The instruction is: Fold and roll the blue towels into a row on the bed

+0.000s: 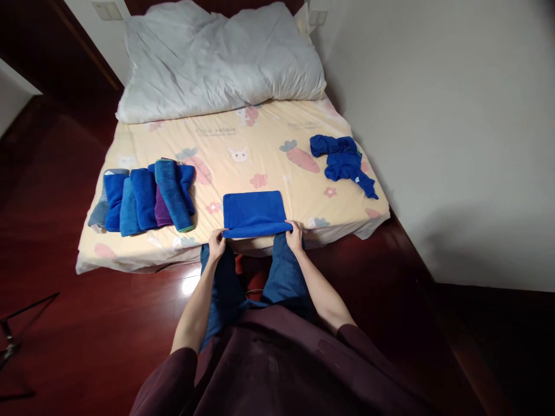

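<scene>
A blue towel (254, 209) lies flat at the front edge of the bed, its near edge turned up into a narrow roll or fold. My left hand (217, 245) pinches the left end of that rolled edge. At the right end, my right hand (294, 237) grips the same edge between thumb and fingers. Left of the towel sits a row of several rolled towels (143, 199) in blue, light blue and purple. Over on the right side rests a crumpled heap of blue cloth (344, 159).
The bed (260, 138) has a pale yellow sheet printed with carrots and rabbits. A folded white quilt (225, 58) lies across its far end. A white wall (442, 144) runs along the right. Part of a dark stand (11, 346) shows on the floor at lower left.
</scene>
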A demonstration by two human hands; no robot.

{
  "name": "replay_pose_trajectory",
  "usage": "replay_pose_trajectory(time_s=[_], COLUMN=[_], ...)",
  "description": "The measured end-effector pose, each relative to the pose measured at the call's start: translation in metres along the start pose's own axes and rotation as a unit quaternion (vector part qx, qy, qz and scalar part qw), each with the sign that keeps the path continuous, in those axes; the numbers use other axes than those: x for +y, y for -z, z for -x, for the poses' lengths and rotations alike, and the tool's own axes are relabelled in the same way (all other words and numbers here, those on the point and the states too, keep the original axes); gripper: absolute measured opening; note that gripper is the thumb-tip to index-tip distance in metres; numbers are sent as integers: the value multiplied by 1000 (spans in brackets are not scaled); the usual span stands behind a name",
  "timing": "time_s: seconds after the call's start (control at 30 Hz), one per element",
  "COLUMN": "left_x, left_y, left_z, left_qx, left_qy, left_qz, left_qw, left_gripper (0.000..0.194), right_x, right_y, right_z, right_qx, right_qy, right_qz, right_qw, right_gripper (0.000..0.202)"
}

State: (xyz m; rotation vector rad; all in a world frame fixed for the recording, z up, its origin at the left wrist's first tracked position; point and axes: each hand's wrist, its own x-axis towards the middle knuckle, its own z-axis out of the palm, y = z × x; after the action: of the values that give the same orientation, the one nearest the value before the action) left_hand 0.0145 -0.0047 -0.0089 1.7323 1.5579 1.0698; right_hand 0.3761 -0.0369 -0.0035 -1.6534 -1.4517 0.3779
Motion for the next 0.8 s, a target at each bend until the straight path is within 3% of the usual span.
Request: replay_pose_trajectory(time_s=[0.13,0.27,0.5,0.67,0.8], left_x=[-2,-1,7,12,14], left_y=[-3,-4,-3,-5,-5], left_z=[-1,-3,-4,-3,-1], left_qx=[38,59,80,97,105], left_qy=[65,105,128,105,106], left_qz=[20,57,107,145,118], left_qw=[997,991,983,979,982], left_gripper=[39,43,39,35,31], right_x=[3,7,12,11,3], right_y=[-3,-7,-13,-13,-8], right_z=[-1,-1,0,0,0], right_qx=[9,28,56,74,89], right_qy=[-37,-64,-83,-80,-49], right_qz=[16,28,-6,-5,36], right_qw=[999,997,995,994,994], right_gripper=[24,35,47,42,35])
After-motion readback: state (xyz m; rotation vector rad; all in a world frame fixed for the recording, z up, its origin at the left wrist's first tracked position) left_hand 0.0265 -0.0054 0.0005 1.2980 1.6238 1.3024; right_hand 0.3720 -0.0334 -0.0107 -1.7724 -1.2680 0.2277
